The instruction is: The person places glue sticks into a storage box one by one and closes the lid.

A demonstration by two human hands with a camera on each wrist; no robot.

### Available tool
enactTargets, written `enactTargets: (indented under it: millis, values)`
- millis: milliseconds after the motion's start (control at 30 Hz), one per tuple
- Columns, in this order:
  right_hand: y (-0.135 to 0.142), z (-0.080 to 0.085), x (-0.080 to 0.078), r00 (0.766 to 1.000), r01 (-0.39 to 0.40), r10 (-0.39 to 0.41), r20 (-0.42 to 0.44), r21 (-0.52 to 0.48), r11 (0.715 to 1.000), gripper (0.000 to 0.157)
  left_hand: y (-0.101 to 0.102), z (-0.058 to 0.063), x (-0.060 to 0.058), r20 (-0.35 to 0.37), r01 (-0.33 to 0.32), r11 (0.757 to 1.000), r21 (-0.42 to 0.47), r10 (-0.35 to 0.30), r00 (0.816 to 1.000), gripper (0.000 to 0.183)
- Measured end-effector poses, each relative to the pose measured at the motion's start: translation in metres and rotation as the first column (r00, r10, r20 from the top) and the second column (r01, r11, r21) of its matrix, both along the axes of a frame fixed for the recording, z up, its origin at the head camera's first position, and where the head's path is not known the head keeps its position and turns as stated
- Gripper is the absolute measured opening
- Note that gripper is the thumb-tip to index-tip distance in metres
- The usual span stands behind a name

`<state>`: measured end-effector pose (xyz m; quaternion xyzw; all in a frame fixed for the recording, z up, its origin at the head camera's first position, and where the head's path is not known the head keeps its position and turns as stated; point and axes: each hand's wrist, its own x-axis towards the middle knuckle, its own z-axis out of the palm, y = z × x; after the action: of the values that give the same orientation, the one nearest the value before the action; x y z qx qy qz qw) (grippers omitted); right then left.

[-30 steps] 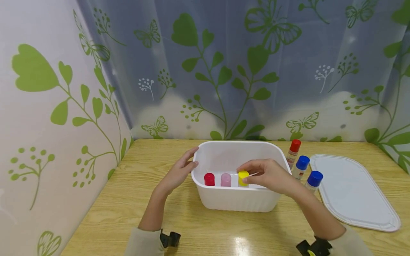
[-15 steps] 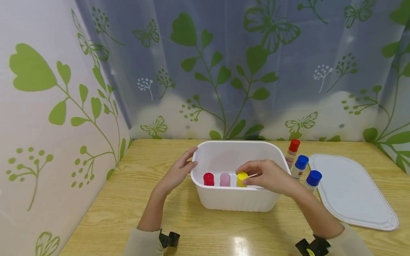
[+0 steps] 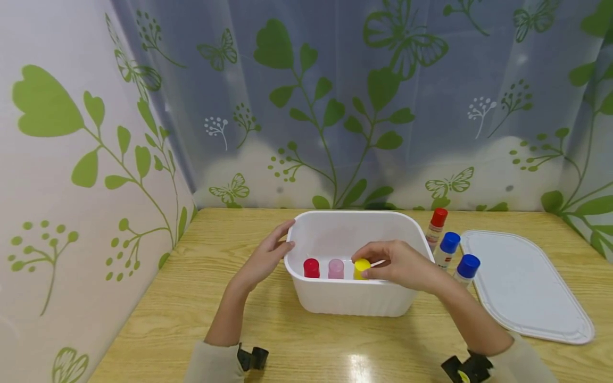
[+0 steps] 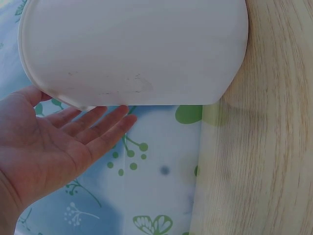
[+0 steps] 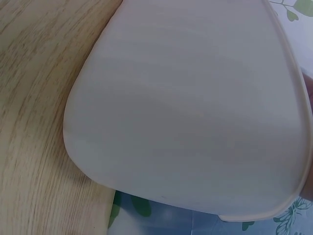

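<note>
A white plastic tub (image 3: 354,298) stands on the table. Inside, along its near wall, are a red-capped bottle (image 3: 312,268), a pink-capped bottle (image 3: 336,268) and a yellow-capped bottle (image 3: 361,269), bodies hidden by the wall. My right hand (image 3: 399,263) reaches over the rim and pinches the yellow cap between thumb and fingers. At the tub's left end rests my left hand (image 3: 263,260); the left wrist view shows its fingers (image 4: 105,128) fairly straight against the outside, thumb at the rim. In the right wrist view the tub wall (image 5: 190,112) hides most of the right hand.
Right of the tub stand a red-capped bottle (image 3: 437,226) and two blue-capped bottles (image 3: 448,250), partly behind the right hand and forearm. A white lid (image 3: 527,287) lies flat farther right. A leaf-patterned curtain (image 3: 306,133) hangs behind the table.
The yellow-capped bottle has sunk slightly lower in the tub, still pinched by my right hand. My left hand keeps its place at the tub's end.
</note>
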<state>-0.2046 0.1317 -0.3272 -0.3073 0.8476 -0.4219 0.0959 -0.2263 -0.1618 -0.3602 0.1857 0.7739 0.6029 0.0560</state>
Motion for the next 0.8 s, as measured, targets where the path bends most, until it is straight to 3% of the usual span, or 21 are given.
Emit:
enactTargets:
  millis: [400,633,800]
  values:
    - [0.003,0.002,-0.001,0.997,-0.072,0.073,0.013,-0.015,0.997,0.028,0.001,0.001,0.0,0.002,0.005,1.0,-0.006,-0.005,1.0,0.05]
    - [0.006,0.009,0.004,0.999,-0.048,0.048,-0.002,-0.024,0.999,0.027,0.0,0.0,-0.001,-0.002,0.01,1.0,-0.005,-0.01,1.0,0.05]
    - [0.018,0.023,0.012,1.0,0.012,-0.01,0.023,-0.076,0.997,0.029,-0.001,0.0,0.0,-0.004,0.015,1.0,-0.004,-0.015,1.0,0.05]
